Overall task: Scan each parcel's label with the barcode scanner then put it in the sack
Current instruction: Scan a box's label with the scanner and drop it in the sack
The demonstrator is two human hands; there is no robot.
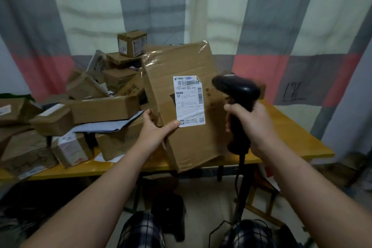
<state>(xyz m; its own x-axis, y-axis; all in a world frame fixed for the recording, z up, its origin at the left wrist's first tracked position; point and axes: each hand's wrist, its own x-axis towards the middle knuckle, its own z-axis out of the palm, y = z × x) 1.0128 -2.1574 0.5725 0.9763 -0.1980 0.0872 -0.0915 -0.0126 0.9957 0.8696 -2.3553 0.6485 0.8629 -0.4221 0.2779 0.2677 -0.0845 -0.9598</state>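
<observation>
Cardboard parcel (185, 110): upright over the table (291, 139) front edge, left hand (155, 129) pinching its lower-left side. Barcode scanner (237, 94): right hand (249, 125) wrapped round handle, head beside label (189, 100). Risk: one-handed pinch may let parcel tilt, spoiling the read.

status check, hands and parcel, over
Left hand grips parcel, label facing camera. Right hand grips scanner, pointed toward label. Nothing between them. Sack not in view.
</observation>
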